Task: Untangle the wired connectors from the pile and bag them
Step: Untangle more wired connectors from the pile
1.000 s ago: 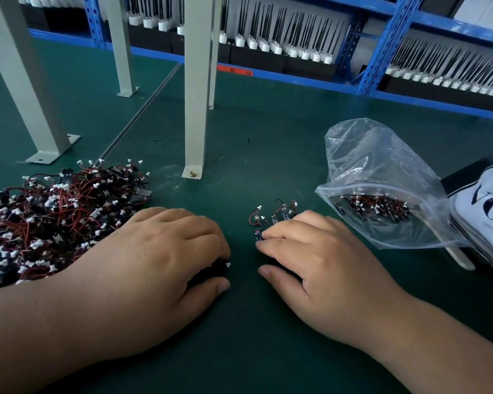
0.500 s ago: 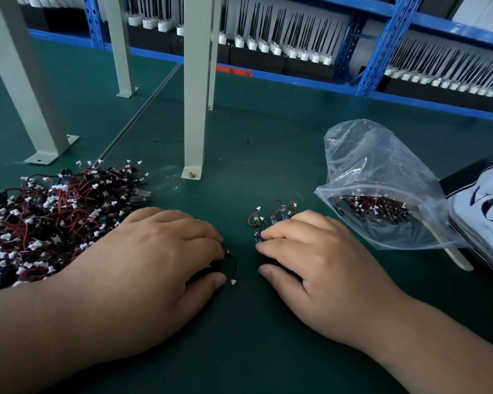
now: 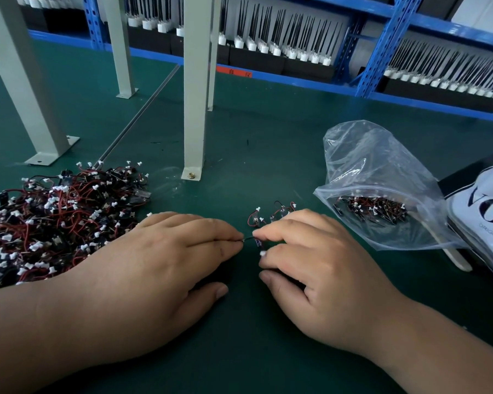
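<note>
A big tangled pile of wired connectors (image 3: 54, 220), red and black wires with white plugs, lies at the left of the green table. My left hand (image 3: 154, 265) and my right hand (image 3: 319, 265) meet at the table's middle, and their fingertips pinch the two ends of one wired connector (image 3: 254, 240). A few loose connectors (image 3: 271, 214) lie just beyond my right hand. To the right a clear plastic bag (image 3: 382, 177) lies open toward me with several connectors inside.
Grey metal posts (image 3: 194, 89) stand bolted to the table behind the pile and the hands. A white printed bag (image 3: 490, 211) lies at the right edge. Blue shelving (image 3: 382, 49) with rows of black parts runs along the back.
My left hand has slid right until its fingertips meet my right hand. The connector that lay by my left thumb is now held between both hands.
</note>
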The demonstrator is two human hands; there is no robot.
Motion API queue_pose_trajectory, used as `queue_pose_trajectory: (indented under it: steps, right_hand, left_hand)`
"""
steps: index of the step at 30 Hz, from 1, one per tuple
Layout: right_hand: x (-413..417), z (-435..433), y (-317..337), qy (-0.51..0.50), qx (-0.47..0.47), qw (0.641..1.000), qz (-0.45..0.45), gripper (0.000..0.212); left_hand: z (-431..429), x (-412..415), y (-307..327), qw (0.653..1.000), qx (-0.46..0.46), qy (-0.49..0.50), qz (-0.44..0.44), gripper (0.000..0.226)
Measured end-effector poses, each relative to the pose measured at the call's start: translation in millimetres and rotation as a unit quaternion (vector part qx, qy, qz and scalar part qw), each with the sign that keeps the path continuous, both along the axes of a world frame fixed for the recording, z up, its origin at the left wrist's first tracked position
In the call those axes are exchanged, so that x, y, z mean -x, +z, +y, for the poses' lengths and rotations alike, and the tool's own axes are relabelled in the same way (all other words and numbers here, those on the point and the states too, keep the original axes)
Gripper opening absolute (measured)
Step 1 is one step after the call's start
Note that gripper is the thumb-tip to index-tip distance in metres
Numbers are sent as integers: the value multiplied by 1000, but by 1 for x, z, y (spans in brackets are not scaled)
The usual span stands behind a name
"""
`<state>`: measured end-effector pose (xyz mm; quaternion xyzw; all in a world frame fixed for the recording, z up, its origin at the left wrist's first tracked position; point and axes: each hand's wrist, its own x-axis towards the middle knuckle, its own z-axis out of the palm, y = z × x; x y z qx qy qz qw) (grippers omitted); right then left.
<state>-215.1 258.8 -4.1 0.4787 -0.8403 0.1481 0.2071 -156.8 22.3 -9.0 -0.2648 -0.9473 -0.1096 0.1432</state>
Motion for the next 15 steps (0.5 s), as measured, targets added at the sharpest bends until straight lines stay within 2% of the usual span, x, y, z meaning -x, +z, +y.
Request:
queue_pose_trajectory:
  steps: [6, 9, 15]
  right_hand:
    - [2, 0, -4, 2, 29, 999, 14, 32]
    - [5, 1, -6, -9, 59, 998, 19, 31]
    - [15, 6, -8, -114, 117, 987, -4, 25]
  left_hand:
    - [0, 0, 1, 1000, 0, -15, 1, 45]
    - [0, -2, 3, 1000, -2, -4, 3, 41]
    - [2, -7, 8, 1000, 4, 19, 13, 13]
